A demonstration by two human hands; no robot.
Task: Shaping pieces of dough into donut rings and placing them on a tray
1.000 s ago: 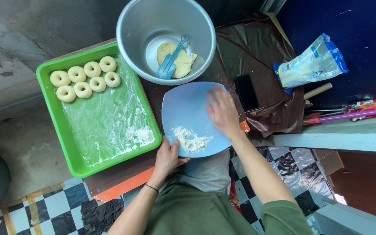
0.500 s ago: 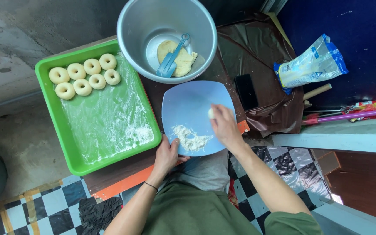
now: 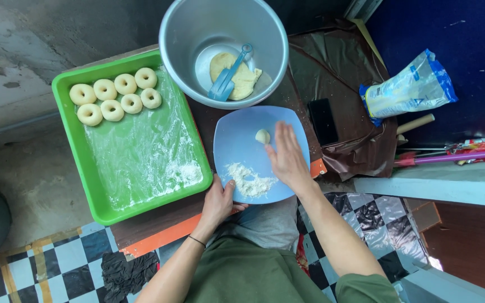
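- Green tray [image 3: 74, 147]: occupies the left part of the table. Seven ring-shaped dough pieces [image 3: 114, 96] sit in two rows at its far-left corner; the rest of its floor carries a film of flour.
- Left hand [image 3: 219, 202]: at the near edge of the blue plate [image 3: 237, 140]. The thumb lies on the rim and the fingers are curled under it, clamped on the plate.
- Flour pile [image 3: 249, 180]: on the plate's near part, just beside the left thumb.
- Dough ball [image 3: 262, 136]: near the plate's centre, roughly round, no distinct long axis. It lies just beyond and left of the right fingertips.
- Right hand [image 3: 288, 160]: flat above the plate's right half, fingers straight and together, holding nothing. This hand is nearer the ball.
- Metal bowl [image 3: 223, 50]: at the table's far edge, containing dough and a blue scraper [image 3: 229, 77].
- Flour bag [image 3: 410, 90]: well right of the plate.
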